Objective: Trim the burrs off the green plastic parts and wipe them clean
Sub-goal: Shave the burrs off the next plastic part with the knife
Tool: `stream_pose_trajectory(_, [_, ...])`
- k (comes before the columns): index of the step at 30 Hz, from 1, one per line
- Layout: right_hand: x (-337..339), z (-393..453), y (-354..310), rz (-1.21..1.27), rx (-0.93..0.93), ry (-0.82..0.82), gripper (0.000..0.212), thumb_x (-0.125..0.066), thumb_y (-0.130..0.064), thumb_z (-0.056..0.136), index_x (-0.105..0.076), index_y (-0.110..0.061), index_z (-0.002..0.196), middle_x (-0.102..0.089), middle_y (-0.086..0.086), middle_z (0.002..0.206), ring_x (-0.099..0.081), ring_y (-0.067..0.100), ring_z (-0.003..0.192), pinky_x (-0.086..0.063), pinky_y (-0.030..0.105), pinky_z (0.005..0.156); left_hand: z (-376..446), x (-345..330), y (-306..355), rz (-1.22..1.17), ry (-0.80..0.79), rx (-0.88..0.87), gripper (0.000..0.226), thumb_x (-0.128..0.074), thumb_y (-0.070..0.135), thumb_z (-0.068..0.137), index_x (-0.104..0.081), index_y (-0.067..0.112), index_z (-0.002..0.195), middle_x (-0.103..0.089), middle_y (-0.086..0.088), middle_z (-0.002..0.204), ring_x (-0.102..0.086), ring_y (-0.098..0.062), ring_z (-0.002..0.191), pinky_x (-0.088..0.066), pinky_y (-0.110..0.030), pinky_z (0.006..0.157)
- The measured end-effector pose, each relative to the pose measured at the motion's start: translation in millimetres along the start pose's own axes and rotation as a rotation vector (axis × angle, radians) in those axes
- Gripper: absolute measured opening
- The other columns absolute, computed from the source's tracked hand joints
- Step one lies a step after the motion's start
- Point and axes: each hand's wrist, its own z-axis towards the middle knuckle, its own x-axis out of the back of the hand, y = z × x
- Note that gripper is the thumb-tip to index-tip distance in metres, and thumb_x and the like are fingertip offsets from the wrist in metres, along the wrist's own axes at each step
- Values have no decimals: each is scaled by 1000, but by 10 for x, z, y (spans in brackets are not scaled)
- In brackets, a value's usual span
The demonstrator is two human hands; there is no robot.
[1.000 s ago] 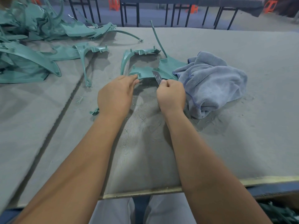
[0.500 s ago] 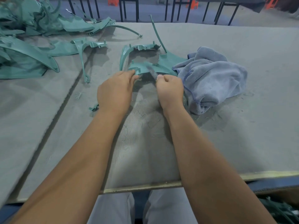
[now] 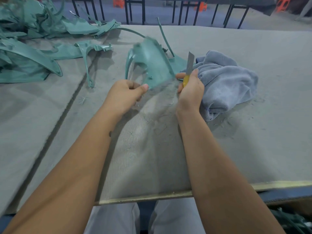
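Left hand (image 3: 125, 93) pinching the near corner of a green plastic part (image 3: 152, 65), tilted up off the grey worktop (image 3: 253, 132). Right hand (image 3: 190, 92) curled around a yellow-handled knife (image 3: 188, 71), blade pointing up, just beside the part's right edge. Thin green shavings (image 3: 167, 103) on the worktop between the hands. Blue-grey cloth (image 3: 226, 81) crumpled just right of the knife. Farther left, a pile of more green parts (image 3: 28, 48).

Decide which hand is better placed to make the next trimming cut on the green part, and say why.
The right hand: it already grips the knife, blade up beside the green part. The left hand pinches the part's near corner, steadying it.
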Motion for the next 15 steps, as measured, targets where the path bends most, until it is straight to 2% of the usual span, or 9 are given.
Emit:
stream_pose_trajectory(2, [9, 9, -5, -51, 16, 21, 37, -39, -26, 104, -64, -8, 84, -41, -6, 59, -38, 4, 51, -34, 14, 51, 14, 51, 14, -162, 7, 2, 20, -59, 33, 96, -58, 18, 82, -52, 9, 56, -40, -4, 43, -34, -20, 48])
stream_pose_trajectory(5, [-3, 36, -2, -103, 79, 32, 16, -49, -15, 99, -57, -12, 86, -49, -4, 71, -40, 7, 61, -37, 16, 59, 6, 98, 35, -338, 11, -10, 19, -54, 27, 99, -53, 19, 82, -42, 13, 47, -32, -4, 40, -27, -17, 41])
stream_pose_trajectory(9, [10, 64, 38, -162, 218, 13, 20, -45, -15, 101, -47, -24, 83, -57, -1, 68, -43, 14, 54, -40, 25, 53, -36, 36, 31, -286, -7, -12, 28, -56, 37, 97, -58, 16, 78, -36, 14, 43, -27, -5, 39, -23, -18, 39])
stream_pose_trajectory(13, [12, 140, 94, -260, 236, -13, 22, -44, -12, 101, -51, -26, 85, -57, 0, 74, -47, 16, 69, -42, 35, 70, -49, 38, 35, -231, -65, -23, 30, -55, 35, 98, -59, 16, 76, -35, 12, 43, -25, -6, 38, -23, -17, 39])
stream_pose_trajectory(15, [2, 164, 127, -276, 208, -18, 23, -44, -11, 101, -52, -25, 84, -57, -2, 73, -47, 14, 66, -43, 32, 68, -52, 68, 39, -293, -107, 10, 30, -55, 34, 98, -57, 15, 75, -33, 11, 44, -22, -7, 39, -20, -17, 39])
